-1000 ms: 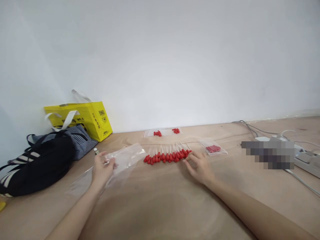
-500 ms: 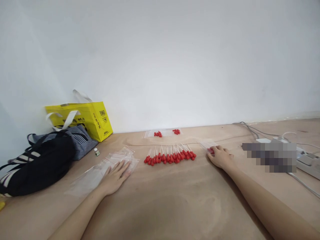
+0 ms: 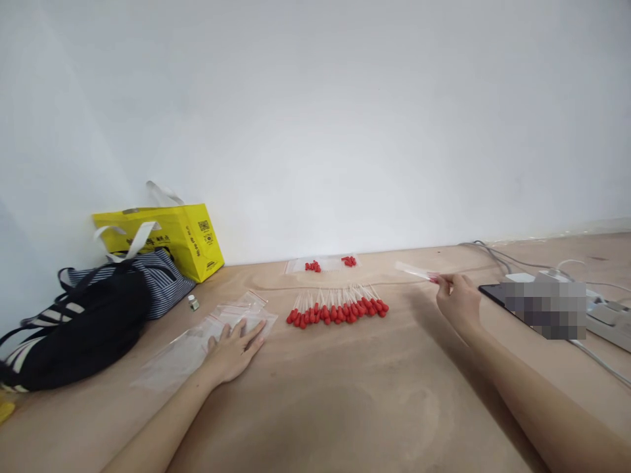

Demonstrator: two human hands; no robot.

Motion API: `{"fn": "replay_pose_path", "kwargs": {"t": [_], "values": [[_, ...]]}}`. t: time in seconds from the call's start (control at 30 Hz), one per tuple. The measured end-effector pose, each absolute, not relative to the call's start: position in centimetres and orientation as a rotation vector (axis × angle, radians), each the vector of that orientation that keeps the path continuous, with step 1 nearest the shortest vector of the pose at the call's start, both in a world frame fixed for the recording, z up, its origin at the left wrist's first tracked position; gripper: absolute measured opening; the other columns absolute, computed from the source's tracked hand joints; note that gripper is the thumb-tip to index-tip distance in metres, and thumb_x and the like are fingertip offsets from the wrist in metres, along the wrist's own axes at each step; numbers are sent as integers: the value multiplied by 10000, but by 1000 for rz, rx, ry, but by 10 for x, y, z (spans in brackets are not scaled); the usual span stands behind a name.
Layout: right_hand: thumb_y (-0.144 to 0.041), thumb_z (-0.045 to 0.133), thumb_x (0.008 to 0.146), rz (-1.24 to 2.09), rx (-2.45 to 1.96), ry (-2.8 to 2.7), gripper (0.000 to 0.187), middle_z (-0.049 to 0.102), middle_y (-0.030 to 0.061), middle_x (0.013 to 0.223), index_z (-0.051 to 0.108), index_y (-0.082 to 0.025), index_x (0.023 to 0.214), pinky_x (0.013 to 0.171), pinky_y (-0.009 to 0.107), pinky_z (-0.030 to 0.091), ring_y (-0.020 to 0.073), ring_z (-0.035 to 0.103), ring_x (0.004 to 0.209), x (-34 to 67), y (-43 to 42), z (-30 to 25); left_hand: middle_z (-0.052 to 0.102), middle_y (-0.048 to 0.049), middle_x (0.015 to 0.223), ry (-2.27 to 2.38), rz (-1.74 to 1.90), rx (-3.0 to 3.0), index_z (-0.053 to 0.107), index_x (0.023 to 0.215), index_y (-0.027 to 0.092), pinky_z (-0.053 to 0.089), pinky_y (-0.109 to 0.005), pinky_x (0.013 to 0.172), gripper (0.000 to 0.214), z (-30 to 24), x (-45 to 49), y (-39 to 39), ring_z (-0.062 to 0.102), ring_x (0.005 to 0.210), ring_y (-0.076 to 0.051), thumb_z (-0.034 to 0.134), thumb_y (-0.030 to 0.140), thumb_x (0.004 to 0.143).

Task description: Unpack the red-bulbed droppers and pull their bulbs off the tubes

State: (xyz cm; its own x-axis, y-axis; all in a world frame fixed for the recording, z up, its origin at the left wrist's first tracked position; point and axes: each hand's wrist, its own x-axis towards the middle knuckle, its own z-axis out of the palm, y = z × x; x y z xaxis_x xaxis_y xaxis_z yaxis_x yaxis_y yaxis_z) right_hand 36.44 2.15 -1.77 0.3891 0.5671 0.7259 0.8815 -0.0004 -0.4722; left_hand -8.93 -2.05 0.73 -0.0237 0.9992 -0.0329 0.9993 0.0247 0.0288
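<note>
Lying flat with fingers spread, the left grip [image 3: 233,355] covered part of the bags [image 3: 180,351] at lower left of the frame, pinching nothing visible. They looked light, limp and slippery, probably best taken singly by an edge. At centre, red-bulbed droppers [image 3: 339,311] lay in a row on the table [image 3: 315,387]; they seemed light, with thin stems that might bend, so the bulbs promised the surer hold. Right of centre, the right grip [image 3: 456,299] pinched a packet [image 3: 414,271] by its right end, near its red contents; its film seemed slick but stiffened by them.
</note>
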Motion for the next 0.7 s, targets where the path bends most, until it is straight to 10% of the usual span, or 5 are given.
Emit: {"fn": "replay_pose_path", "kwargs": {"t": [0.27,0.5,0.7], "values": [[-260,410,824,50,-1033,-1531,137,565,36,721,516,-189,774,642,269,423,150,532,688,269,-29,-8,485,-108,1200,2237,162,2282,555,1099,285,154,-546,949,468,11,-86,-1,356,1172,-278,179,403,847],[-149,414,814,410,-777,-2003,133,549,40,761,529,-196,768,659,263,447,141,522,742,216,-66,-22,217,-66,1403,2091,7,2233,266,1313,285,140,-523,977,505,3,-90,8,150,1275,-320,228,447,837],[-221,496,789,525,-861,-2135,107,552,42,815,589,-211,842,661,269,453,147,525,754,228,-76,-26,461,-93,1248,2131,507,2506,490,1182,230,135,-516,991,414,16,-62,-12,296,1215,-298,333,355,819]]}}
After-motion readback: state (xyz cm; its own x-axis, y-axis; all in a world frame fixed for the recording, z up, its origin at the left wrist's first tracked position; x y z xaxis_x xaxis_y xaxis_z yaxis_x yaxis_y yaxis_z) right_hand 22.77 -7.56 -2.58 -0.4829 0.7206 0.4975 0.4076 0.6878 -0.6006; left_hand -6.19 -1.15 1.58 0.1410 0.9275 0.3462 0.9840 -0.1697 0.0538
